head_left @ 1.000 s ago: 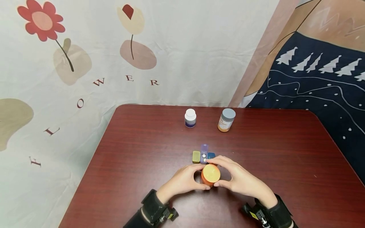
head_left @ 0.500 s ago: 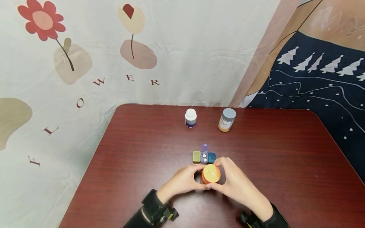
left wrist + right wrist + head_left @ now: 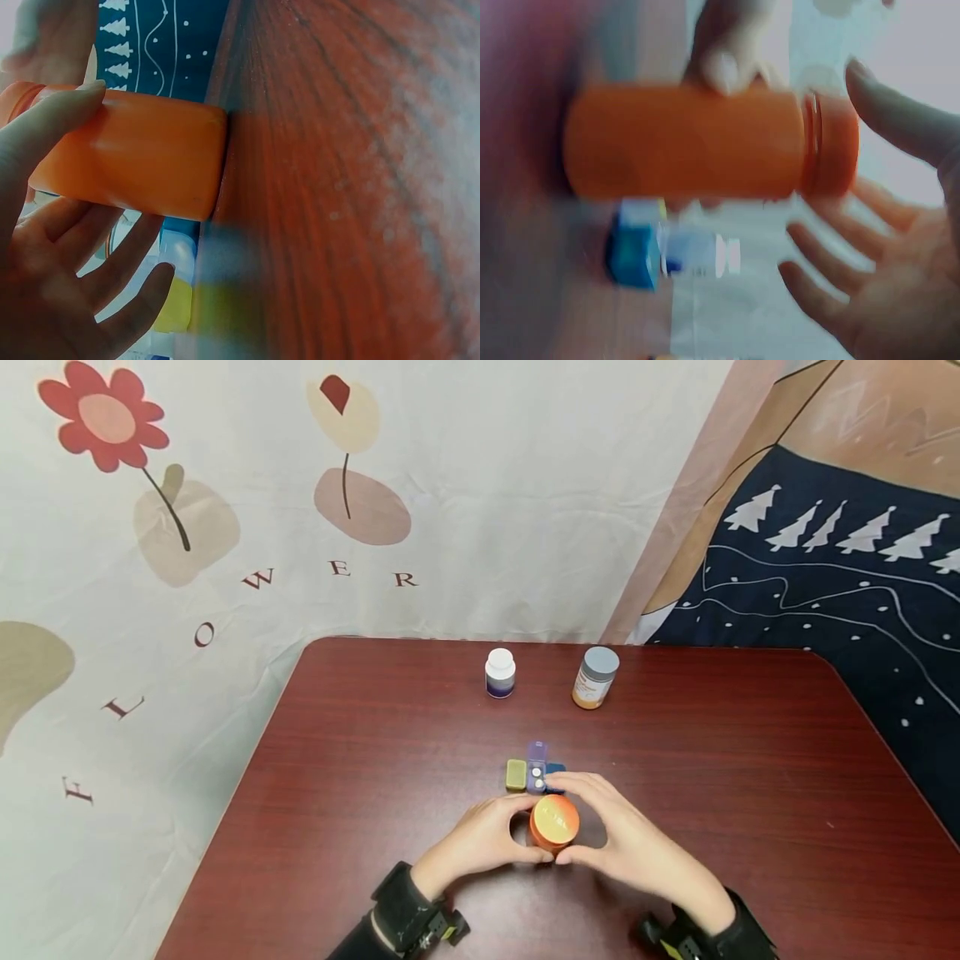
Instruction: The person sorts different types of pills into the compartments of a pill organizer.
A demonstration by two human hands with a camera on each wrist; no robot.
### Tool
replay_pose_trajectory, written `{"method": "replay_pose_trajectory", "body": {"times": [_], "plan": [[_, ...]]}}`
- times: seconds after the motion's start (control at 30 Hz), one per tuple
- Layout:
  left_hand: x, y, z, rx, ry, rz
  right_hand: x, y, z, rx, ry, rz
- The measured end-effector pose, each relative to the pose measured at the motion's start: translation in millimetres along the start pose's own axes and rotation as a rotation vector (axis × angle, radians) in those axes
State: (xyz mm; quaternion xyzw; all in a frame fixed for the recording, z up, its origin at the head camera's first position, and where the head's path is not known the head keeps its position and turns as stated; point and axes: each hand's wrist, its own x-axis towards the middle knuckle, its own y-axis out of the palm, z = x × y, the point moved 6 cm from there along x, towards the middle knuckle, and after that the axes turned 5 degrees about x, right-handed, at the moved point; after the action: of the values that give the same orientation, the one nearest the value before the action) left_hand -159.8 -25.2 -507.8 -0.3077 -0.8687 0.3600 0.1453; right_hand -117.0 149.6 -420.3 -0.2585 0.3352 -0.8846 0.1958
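Observation:
An orange bottle stands upright on the table, seen from above in the head view with its yellow-orange cap on top. My left hand grips its body between thumb and fingers. Around the cap, my right hand is spread with thumb and fingers apart; in the right wrist view its fingers extend loosely beside the cap. Just beyond the bottle lies a small pill organizer with a yellow-green compartment, a blue one partly behind my right fingers, and a purple one with raised lid and white pills inside.
A white bottle with a dark blue lower part stands near the table's back edge. To its right is a jar with a grey lid. The reddish-brown table meets a printed cloth backdrop behind.
My right hand closed in round the cap half a second ago, then spread and drew back to the right. My left hand keeps its hold on the orange bottle, which stays in place.

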Motion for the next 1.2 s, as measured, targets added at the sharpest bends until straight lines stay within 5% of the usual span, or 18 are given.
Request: {"method": "replay_pose_trajectory", "body": {"times": [0.07, 0.23, 0.4, 0.83, 1.2], "plan": [[-1.8, -7.3, -10.3, -0.027, -0.019, 0.022, 2.8, -4.6, -4.2, 0.062, -0.005, 0.062], [-1.2, -6.0, -9.6, -0.019, -0.023, 0.03, 9.1, -6.3, -17.2, 0.221, 0.034, 0.199], [-1.1, -5.0, -8.2, 0.008, -0.022, 0.029, 13.3, -3.9, -23.6, 0.307, 0.015, 0.247], [-0.9, -8.9, -8.9, -0.012, -0.044, 0.03, 8.7, -0.8, -19.6, 0.204, 0.07, 0.131], [-3.3, -12.5, -15.9, -0.016, -0.058, 0.035, 0.4, 1.9, -10.4, 0.124, -0.049, -0.061]]}}
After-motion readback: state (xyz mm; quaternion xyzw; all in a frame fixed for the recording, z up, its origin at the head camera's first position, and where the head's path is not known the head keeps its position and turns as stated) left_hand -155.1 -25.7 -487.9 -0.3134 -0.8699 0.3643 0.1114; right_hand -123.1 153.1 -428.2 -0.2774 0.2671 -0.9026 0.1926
